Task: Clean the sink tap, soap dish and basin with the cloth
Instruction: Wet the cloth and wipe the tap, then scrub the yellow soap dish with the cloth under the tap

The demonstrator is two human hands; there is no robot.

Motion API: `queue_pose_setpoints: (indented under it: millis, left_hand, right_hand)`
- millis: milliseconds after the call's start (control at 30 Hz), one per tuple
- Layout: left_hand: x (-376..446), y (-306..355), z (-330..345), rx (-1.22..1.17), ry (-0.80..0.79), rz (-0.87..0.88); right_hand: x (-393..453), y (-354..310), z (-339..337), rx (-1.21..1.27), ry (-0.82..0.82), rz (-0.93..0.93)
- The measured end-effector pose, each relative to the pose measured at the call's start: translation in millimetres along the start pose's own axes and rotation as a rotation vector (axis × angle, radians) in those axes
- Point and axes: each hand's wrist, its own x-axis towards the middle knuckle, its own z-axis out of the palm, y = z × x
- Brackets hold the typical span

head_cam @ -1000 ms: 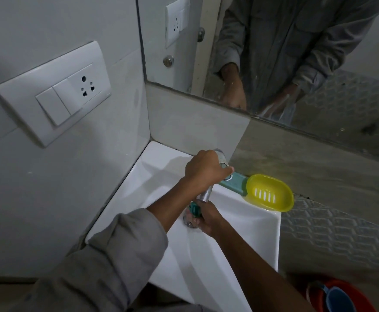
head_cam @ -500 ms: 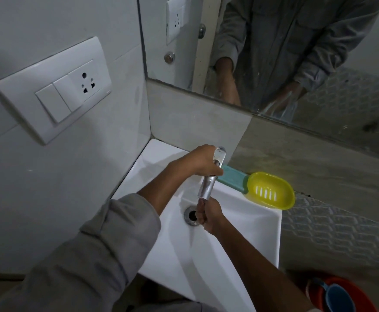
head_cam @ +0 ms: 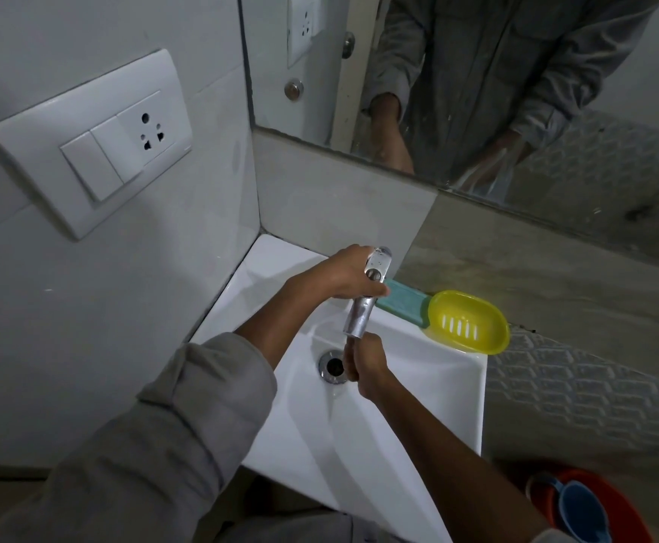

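A white basin (head_cam: 429, 389) sits in the wall corner, with a round drain (head_cam: 332, 367) in it. My left hand (head_cam: 339, 274) is wrapped around the top of the chrome tap (head_cam: 359, 315). Just below the spout, my right hand (head_cam: 367, 362) is closed in a fist over the drain; the cloth is hidden inside it. A thin film of water runs down the basin from the drain. An empty yellow soap dish (head_cam: 472, 311) rests on the back right rim, touching a teal block (head_cam: 402, 303) beside the tap.
A white switch and socket plate (head_cam: 92, 143) is on the left wall. A mirror (head_cam: 476, 72) hangs above the basin and reflects a person in a grey shirt. A red bucket (head_cam: 629, 499) holding a blue mug (head_cam: 582, 511) stands on the floor at the lower right.
My left hand slid from over the tap head to its left side. A teal bit seen at my right fist a second ago no longer shows. The view drew back a little.
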Motion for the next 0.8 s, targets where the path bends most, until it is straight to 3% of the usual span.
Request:
queue_pose_setpoints:
  millis: [200,333,400,467,533,633,700,800]
  left_hand:
    - [-3,-1,2,0.015,0.022,0.01]
    - [-13,1,7,0.244,0.18,0.063]
    - [-24,7,10,0.209,0.325,0.131]
    - [-36,16,14,0.107,0.43,0.216]
    - [-50,24,21,0.037,0.484,0.312]
    - [-75,28,37,-0.102,0.491,0.413]
    - [-83,27,58,-0.25,0.451,0.399]
    - [-74,32,101,-0.543,0.286,0.223]
  right_hand:
    - [-9,-2,-5,-0.006,0.037,-0.099]
    - [-21,-6,-26,0.019,-0.231,-0.036]
    - [-30,2,-43,-0.154,-0.277,-0.05]
    - [-36,19,-57,-0.351,-0.174,-0.121]
    - [-43,29,-69,-0.362,0.016,-0.234]
    - [-49,17,-98,-0.487,0.353,-0.586]
    - [-45,3,-122,-0.671,0.572,-0.725]
    - [-32,-18,-152,-0.994,0.695,-0.652]
